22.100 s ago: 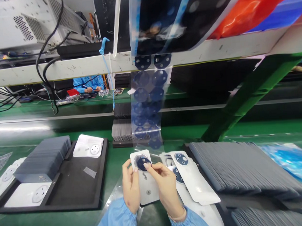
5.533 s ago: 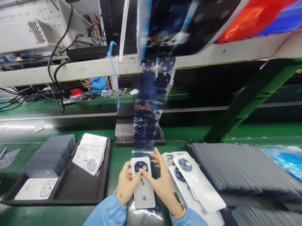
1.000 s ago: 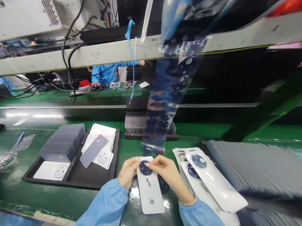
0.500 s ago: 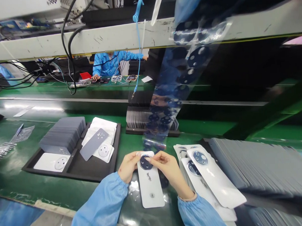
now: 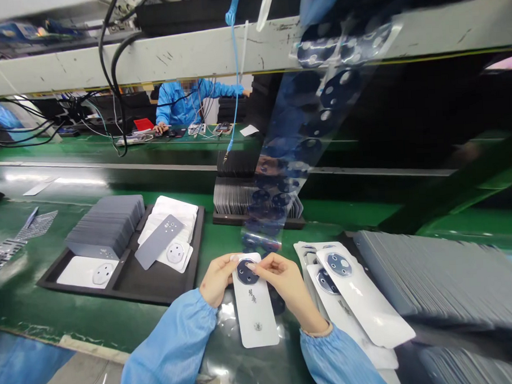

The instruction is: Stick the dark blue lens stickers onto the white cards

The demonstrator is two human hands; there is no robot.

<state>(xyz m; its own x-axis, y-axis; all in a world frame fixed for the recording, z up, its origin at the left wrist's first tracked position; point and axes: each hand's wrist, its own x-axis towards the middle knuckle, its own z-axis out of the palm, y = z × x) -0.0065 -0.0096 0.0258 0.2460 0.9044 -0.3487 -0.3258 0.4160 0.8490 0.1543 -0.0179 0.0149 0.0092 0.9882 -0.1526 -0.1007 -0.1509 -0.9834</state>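
A white phone back cover with dark lettering lies upright in front of me. My left hand is closed on its upper left edge, thumb at the top. A dark round camera film sits at the cover's upper end. The thumb and fingers of my right hand are pinched together at the film's right side, partly hiding it. Beside my right hand, several white covers with dark round films lie overlapping. Above the hands hangs a clear strip of dark round films.
A black tray on the left holds a stack of grey covers and loose white covers. Rows of grey covers stand at right, more behind. A shelf beam crosses above. A co-worker sits opposite.
The hands keep nearly the same hold on the cover, with the right fingertips still at the round film. The whole view has shifted slightly.
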